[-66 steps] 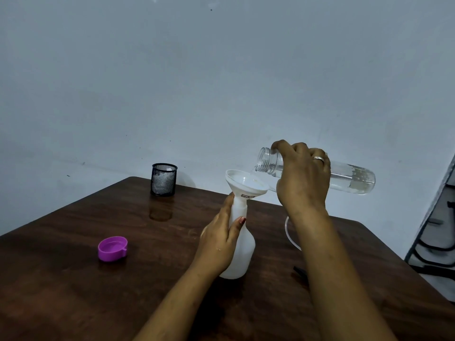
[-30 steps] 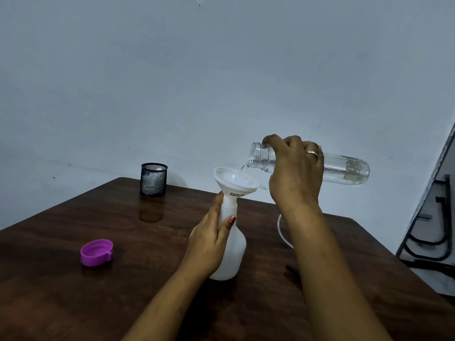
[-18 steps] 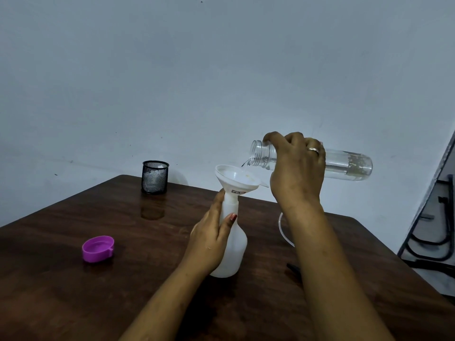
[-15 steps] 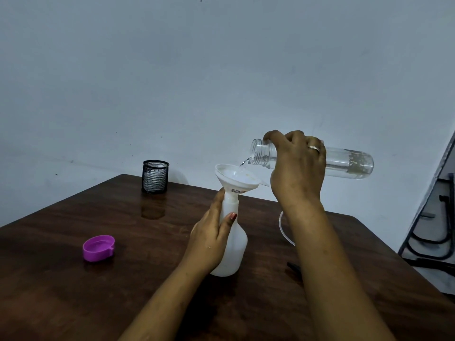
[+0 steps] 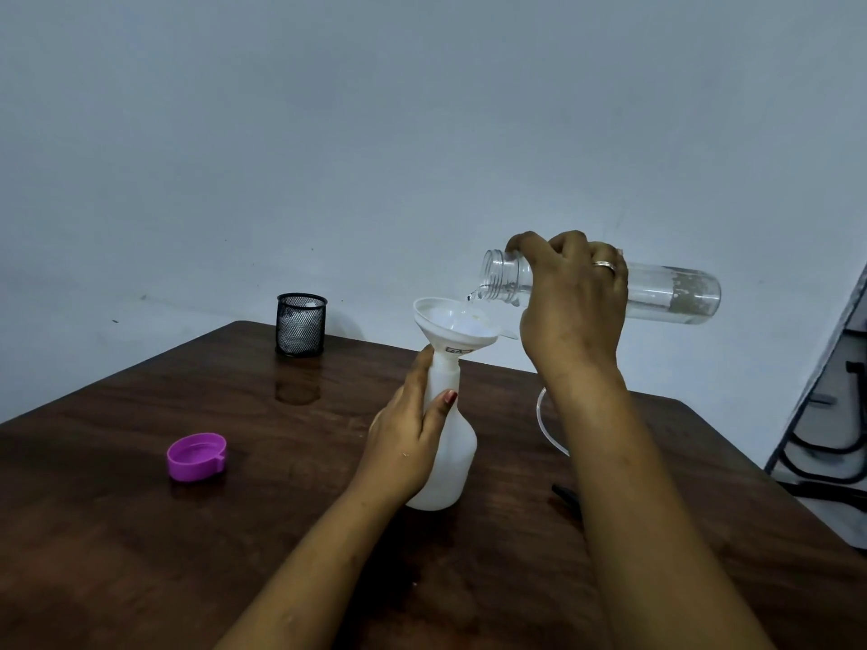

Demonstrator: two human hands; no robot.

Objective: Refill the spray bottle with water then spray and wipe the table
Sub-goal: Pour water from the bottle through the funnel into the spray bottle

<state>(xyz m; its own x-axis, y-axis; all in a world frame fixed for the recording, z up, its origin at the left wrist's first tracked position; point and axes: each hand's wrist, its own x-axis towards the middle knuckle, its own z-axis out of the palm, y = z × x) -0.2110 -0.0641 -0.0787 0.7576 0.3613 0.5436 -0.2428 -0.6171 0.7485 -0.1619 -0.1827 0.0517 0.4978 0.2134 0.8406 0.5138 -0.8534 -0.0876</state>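
Pouring: right hand (image 5: 574, 297) grips clear bottle (image 5: 671, 293) near-horizontal, mouth pointing frame-left, just above funnel (image 5: 452, 321); left hand (image 5: 403, 448) clasps upright spray bottle (image 5: 457, 466).

A dark brown wooden table (image 5: 122, 555) stands before a plain, pale grey wall (image 5: 328, 133). To the right of the table, black metal tubing (image 5: 821, 490) is seen over a light floor (image 5: 844, 525). The light is dim.

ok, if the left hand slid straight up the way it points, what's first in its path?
Probably the white funnel: the left hand grips the neck of the spray bottle, with a fingertip just under the funnel's cone. It's a single view, so depth is a guess.
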